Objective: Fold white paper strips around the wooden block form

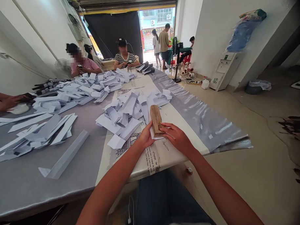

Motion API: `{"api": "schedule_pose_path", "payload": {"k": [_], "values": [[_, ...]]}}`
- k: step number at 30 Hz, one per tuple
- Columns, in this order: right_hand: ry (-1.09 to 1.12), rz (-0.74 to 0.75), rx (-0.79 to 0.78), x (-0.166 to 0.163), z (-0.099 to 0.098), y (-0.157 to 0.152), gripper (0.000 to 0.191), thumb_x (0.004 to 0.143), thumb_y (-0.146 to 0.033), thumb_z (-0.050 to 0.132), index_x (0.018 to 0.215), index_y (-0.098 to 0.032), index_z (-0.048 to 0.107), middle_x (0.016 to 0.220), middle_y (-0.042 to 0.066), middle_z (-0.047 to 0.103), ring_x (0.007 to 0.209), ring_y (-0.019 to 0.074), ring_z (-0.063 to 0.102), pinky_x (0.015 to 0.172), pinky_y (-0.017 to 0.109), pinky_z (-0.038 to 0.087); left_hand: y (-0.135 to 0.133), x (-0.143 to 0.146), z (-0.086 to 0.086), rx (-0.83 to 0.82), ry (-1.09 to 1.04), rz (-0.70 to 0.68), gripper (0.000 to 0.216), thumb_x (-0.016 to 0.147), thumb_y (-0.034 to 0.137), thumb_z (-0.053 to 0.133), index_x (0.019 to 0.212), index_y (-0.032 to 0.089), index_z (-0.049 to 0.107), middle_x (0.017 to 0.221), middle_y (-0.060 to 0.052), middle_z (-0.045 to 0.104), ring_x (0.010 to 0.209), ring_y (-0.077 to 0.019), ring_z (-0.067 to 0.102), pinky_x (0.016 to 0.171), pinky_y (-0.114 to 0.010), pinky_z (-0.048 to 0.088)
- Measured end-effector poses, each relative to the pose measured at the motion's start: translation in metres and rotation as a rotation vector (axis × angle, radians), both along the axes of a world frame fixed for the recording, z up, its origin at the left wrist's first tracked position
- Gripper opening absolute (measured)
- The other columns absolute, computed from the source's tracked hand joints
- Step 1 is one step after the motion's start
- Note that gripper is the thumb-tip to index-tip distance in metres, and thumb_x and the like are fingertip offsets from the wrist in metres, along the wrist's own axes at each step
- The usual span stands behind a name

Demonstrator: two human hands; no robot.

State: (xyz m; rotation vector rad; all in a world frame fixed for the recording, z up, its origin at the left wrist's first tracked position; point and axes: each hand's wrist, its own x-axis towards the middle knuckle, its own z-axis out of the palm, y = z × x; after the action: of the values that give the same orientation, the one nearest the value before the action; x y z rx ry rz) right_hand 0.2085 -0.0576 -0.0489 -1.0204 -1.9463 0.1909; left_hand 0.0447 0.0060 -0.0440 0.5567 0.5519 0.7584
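Note:
A worn wooden block (155, 119) lies lengthwise near the table's front edge, over a white paper piece (157, 137) that peeks out at its near end. My left hand (147, 136) grips the block's left side, its thumb along the edge and its other fingers partly hidden. From the right, my right hand (174, 135) closes its fingertips on the block's near right corner. Just beyond and to the left is a loose pile of folded white paper strips (125, 110).
A larger heap of folded strips (82, 88) spreads over the table's left and far part. One folded strip (65, 155) lies alone on the grey cover. Co-workers sit at the far side; another person's hands (13, 101) are at the left edge. A fan (175, 55) stands beyond.

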Motion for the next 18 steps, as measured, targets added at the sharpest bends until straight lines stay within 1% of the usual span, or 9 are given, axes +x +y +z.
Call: {"api": "schedule_pose_path", "payload": {"k": [1, 3, 6, 9, 13, 18], "values": [[0.018, -0.007, 0.0, -0.001, 0.0, 0.0, 0.033, 0.09, -0.019, 0.047, 0.12, -0.027, 0.059, 0.131, 0.006, 0.054, 0.119, 0.0197, 0.052, 0.103, 0.041, 0.044, 0.0, 0.0, 0.0, -0.002, 0.006, 0.004, 0.046, 0.09, 0.047, 0.04, 0.102, 0.009, 0.064, 0.084, -0.012, 0.07, 0.071, -0.0192, 0.066, 0.074, -0.033, 0.052], [0.041, -0.024, 0.002, -0.003, -0.001, -0.002, 0.035, 0.092, -0.018, 0.043, 0.123, -0.026, 0.057, 0.132, 0.006, 0.052, 0.119, 0.0189, 0.053, 0.103, 0.039, 0.045, -0.001, 0.002, -0.001, -0.001, 0.021, 0.003, 0.047, 0.091, 0.046, 0.038, 0.106, 0.008, 0.063, 0.088, -0.012, 0.07, 0.077, -0.0204, 0.067, 0.079, -0.035, 0.051], [0.04, -0.048, 0.003, -0.003, -0.001, -0.006, 0.037, 0.093, -0.018, 0.041, 0.125, -0.028, 0.056, 0.135, 0.005, 0.051, 0.119, 0.0187, 0.054, 0.1, 0.039, 0.047, -0.003, 0.003, -0.001, 0.024, 0.043, 0.003, 0.048, 0.09, 0.046, 0.041, 0.114, 0.009, 0.06, 0.098, -0.014, 0.069, 0.09, -0.0237, 0.066, 0.086, -0.039, 0.049], [0.021, -0.065, 0.021, -0.001, 0.0, -0.009, 0.037, 0.093, -0.018, 0.04, 0.123, -0.029, 0.057, 0.135, 0.003, 0.052, 0.12, 0.0185, 0.052, 0.098, 0.039, 0.049, -0.006, 0.004, 0.001, 0.063, 0.059, 0.006, 0.048, 0.09, 0.045, 0.043, 0.119, 0.009, 0.058, 0.103, -0.015, 0.068, 0.095, -0.0253, 0.065, 0.091, -0.042, 0.047], [0.006, -0.092, 0.029, 0.0, 0.0, -0.012, 0.035, 0.092, -0.018, 0.041, 0.12, -0.029, 0.06, 0.132, 0.003, 0.056, 0.12, 0.0195, 0.053, 0.097, 0.041, 0.049, -0.008, 0.004, 0.004, 0.104, 0.071, 0.021, 0.047, 0.091, 0.042, 0.041, 0.118, 0.008, 0.059, 0.103, -0.015, 0.069, 0.097, -0.025, 0.065, 0.094, -0.042, 0.046], [-0.044, -0.101, 0.069, -0.002, -0.003, -0.012, 0.033, 0.092, -0.017, 0.042, 0.116, -0.027, 0.063, 0.126, 0.004, 0.06, 0.117, 0.0201, 0.055, 0.097, 0.043, 0.049, -0.007, 0.003, 0.003, 0.146, 0.149, 0.083, 0.047, 0.093, 0.042, 0.038, 0.115, 0.007, 0.061, 0.094, -0.013, 0.071, 0.092, -0.0232, 0.066, 0.093, -0.039, 0.047]]}}
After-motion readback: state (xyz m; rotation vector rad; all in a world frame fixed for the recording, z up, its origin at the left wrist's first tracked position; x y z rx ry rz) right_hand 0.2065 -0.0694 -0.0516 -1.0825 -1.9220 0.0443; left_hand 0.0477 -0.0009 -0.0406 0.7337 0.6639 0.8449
